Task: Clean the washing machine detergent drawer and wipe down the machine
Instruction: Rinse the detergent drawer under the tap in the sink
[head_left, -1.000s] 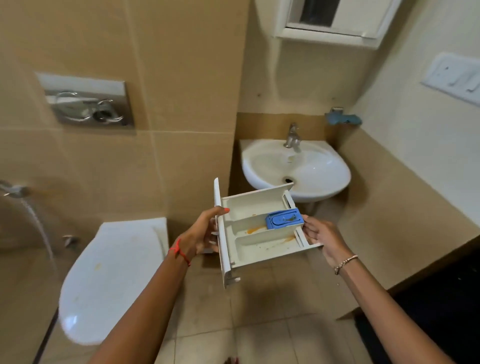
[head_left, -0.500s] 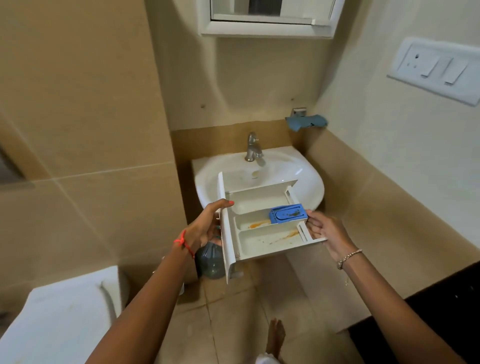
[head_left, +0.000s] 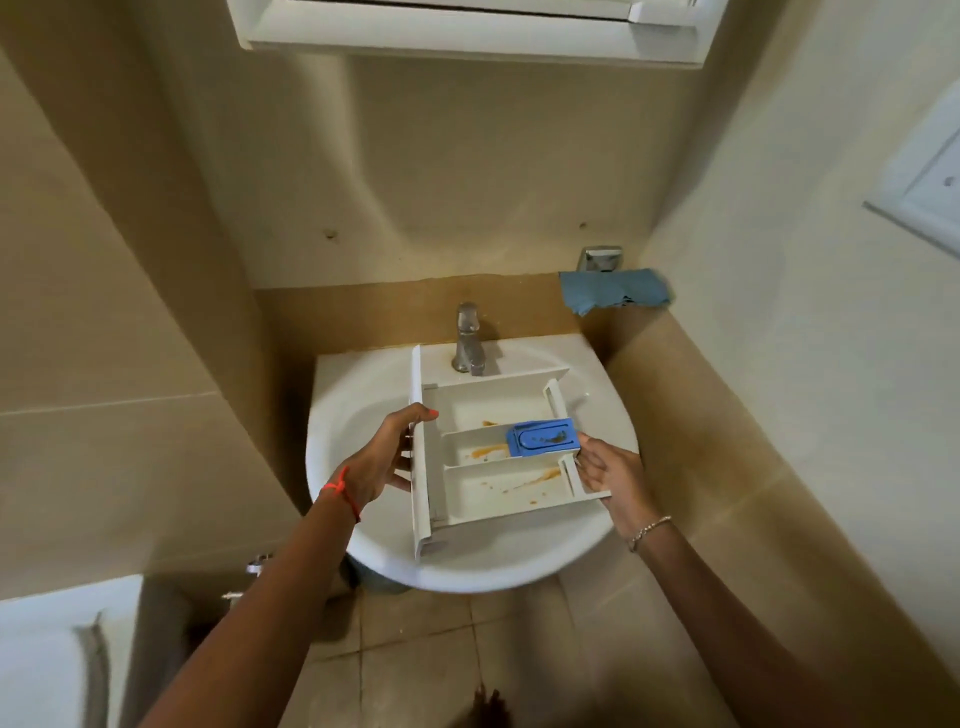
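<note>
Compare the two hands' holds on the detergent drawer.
The left hand grips the detergent drawer by its tall front panel, thumb over its top edge; the right hand holds the opposite end beside the blue insert. The left wrist wears a red thread, the right a bracelet. Both hold it over the sink.

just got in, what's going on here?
A person holds a white detergent drawer over the washbasin, left hand gripping its front-panel end, right hand the opposite end. Orange-brown residue streaks its compartments, and a blue insert sits in the middle one. No water shows at the tap; nothing rinsed yet.
</note>
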